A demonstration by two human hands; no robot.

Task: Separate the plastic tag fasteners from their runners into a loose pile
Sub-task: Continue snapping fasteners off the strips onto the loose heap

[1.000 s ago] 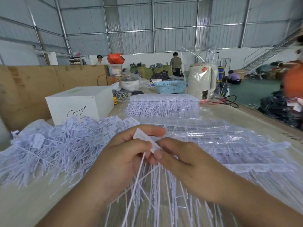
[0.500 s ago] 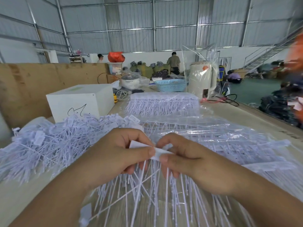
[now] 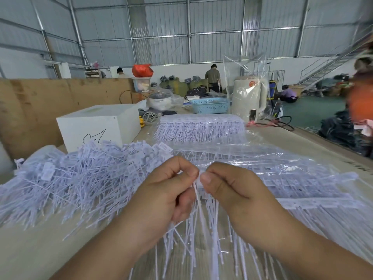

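Note:
My left hand (image 3: 165, 190) and my right hand (image 3: 232, 188) meet fingertip to fingertip at the middle of the view, both pinching the head of a white plastic tag fastener (image 3: 196, 197) whose thin tail hangs down between them. More fastener tails on a runner strip (image 3: 212, 239) hang below my hands. A loose pile of separated fasteners (image 3: 80, 178) lies to the left. Strips of fasteners on their runners in clear plastic (image 3: 272, 172) spread to the right, and another stack (image 3: 201, 127) lies further back.
A white box (image 3: 96, 124) stands at the back left before a cardboard wall (image 3: 40, 106). Behind are a blue basket (image 3: 210, 105), a bagged white kettle (image 3: 249, 96) and a black cable (image 3: 282, 123). A person in orange (image 3: 361, 93) stands at right.
My hands have drawn closer together and the flat tag head once visible between my fingers is now almost hidden by my fingertips.

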